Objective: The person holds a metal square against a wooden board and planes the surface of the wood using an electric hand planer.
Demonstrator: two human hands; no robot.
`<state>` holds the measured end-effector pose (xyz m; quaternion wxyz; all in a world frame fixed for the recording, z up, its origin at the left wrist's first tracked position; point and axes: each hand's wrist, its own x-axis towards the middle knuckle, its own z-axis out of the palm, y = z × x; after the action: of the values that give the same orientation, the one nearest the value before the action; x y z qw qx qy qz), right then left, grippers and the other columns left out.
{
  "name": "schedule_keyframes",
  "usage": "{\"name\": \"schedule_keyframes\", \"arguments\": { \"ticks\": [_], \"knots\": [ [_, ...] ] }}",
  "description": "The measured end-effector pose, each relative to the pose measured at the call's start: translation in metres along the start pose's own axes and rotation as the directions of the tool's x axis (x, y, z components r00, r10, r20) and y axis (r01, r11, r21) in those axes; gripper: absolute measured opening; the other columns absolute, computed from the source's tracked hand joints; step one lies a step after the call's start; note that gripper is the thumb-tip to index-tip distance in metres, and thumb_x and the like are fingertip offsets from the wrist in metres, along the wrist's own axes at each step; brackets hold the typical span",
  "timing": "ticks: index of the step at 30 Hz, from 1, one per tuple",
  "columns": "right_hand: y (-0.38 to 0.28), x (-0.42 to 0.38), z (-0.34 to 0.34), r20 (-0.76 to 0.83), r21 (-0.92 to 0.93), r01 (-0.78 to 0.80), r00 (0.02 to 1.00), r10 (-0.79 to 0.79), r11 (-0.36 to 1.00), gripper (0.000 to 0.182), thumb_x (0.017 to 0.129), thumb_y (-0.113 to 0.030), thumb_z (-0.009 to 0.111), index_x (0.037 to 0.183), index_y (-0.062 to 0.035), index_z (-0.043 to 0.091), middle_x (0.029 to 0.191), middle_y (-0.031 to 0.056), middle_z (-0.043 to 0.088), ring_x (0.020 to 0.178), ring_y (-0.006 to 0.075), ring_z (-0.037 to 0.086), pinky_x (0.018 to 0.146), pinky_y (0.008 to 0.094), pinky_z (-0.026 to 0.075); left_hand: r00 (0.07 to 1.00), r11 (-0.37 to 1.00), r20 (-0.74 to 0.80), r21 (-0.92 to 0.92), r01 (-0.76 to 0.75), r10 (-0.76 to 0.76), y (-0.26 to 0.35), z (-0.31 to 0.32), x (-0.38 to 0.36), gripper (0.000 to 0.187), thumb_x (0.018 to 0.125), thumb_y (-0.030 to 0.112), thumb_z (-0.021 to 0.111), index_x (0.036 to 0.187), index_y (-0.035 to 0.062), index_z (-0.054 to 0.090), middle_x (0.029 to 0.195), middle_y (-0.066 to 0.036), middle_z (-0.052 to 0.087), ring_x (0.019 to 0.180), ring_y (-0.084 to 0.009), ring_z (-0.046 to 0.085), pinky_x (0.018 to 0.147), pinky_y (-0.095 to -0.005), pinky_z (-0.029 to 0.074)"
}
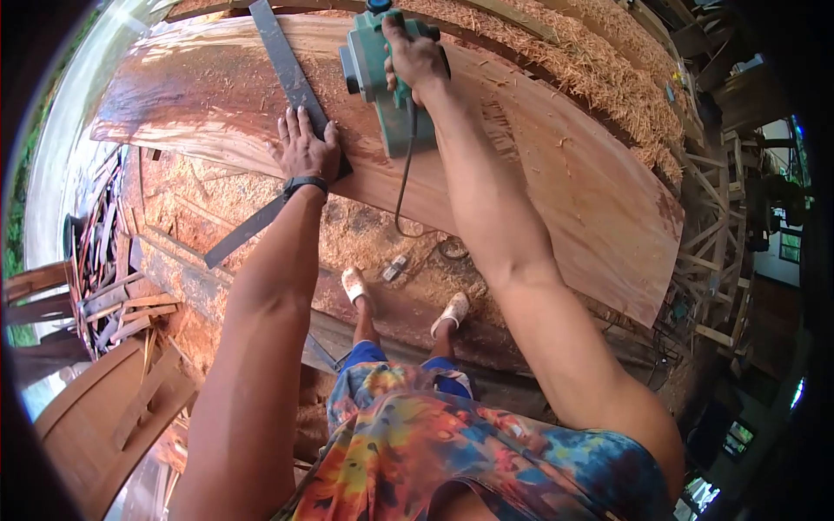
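My right hand (pixel 415 62) is wrapped around the handle of a green electric planer (pixel 395 117), which rests on a wide wooden slab (pixel 556 191). A black cord (pixel 407 174) hangs from the planer over the slab's near edge. My left hand (pixel 306 149) lies with fingers stretched out on the slab, beside and partly over a dark metal carpenter's square (pixel 291 65). One leg of the square runs across the slab to its far edge; the other sticks out past the near edge, below my wrist. The hand and forearm hide part of the square.
Wood shavings (pixel 599 91) are heaped behind the slab, and more cover the ground near my feet. A small pale block (pixel 394 267) lies by the cord. Scrap wood (pixel 130 313) is piled at left, near a curved wooden panel (pixel 95 417). Wooden framing (pixel 717 234) stands at right.
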<state>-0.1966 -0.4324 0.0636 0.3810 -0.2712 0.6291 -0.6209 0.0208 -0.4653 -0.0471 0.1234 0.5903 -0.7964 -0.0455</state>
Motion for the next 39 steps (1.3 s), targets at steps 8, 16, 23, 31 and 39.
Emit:
{"name": "schedule_keyframes", "arguments": {
  "ticks": [8,16,23,31,39],
  "knots": [
    [0.022,-0.23,-0.041,-0.006,0.029,-0.141,0.99,0.141,0.99,0.051,0.102,-0.052,0.06,0.091,-0.0018,0.06,0.054,0.0,0.05,0.041,0.0103,0.049,0.04,0.028,0.037,1.0,1.0,0.014,0.006,-0.003,0.003,-0.001,0.003,-0.001,0.077,0.099,0.06,0.045,0.16,0.0136,0.035,0.169,-0.007,0.028,0.158,-0.0269,0.021,0.124,-0.061,0.012],
    [0.043,-0.331,-0.068,0.033,0.049,-0.182,0.983,0.18,0.982,0.043,0.104,-0.047,0.06,0.106,-0.0042,0.06,0.065,-0.003,0.053,0.052,0.0046,0.05,0.045,0.0227,0.041,0.999,1.0,0.034,0.015,0.002,-0.002,0.003,-0.003,-0.002,0.076,0.099,0.057,0.047,0.159,0.0115,0.036,0.169,-0.009,0.027,0.158,-0.0273,0.021,0.124,-0.0617,0.014],
    [0.031,-0.261,-0.052,0.013,0.059,-0.149,0.989,0.149,0.987,0.041,0.104,-0.044,0.06,0.106,-0.0028,0.061,0.062,-0.0038,0.051,0.05,0.0047,0.049,0.044,0.0232,0.041,1.0,0.999,0.024,0.037,-0.001,0.0,0.002,-0.002,-0.002,0.077,0.099,0.057,0.047,0.159,0.0112,0.036,0.169,-0.009,0.028,0.157,-0.0276,0.021,0.125,-0.0601,0.011],
    [0.01,-0.144,-0.031,0.038,-0.026,-0.112,0.993,0.113,0.993,0.057,0.102,-0.056,0.057,0.101,0.0002,0.061,0.059,0.0014,0.052,0.043,0.0102,0.049,0.042,0.026,0.04,0.999,1.0,0.049,0.008,0.007,-0.008,0.003,-0.008,-0.002,0.076,0.099,0.055,0.046,0.159,0.0101,0.036,0.169,-0.01,0.029,0.158,-0.0289,0.02,0.125,-0.0624,0.011],
    [0.003,-0.024,-0.006,0.033,-0.044,-0.021,0.999,0.023,0.999,0.062,0.099,-0.062,0.058,0.091,-0.001,0.061,0.059,0.003,0.054,0.042,0.0121,0.051,0.041,0.029,0.043,0.999,0.999,0.044,0.04,0.01,-0.012,0.003,-0.006,-0.003,0.076,0.099,0.056,0.047,0.16,0.0123,0.036,0.168,-0.008,0.031,0.158,-0.0274,0.02,0.125,-0.0612,0.011]
  ]
}}
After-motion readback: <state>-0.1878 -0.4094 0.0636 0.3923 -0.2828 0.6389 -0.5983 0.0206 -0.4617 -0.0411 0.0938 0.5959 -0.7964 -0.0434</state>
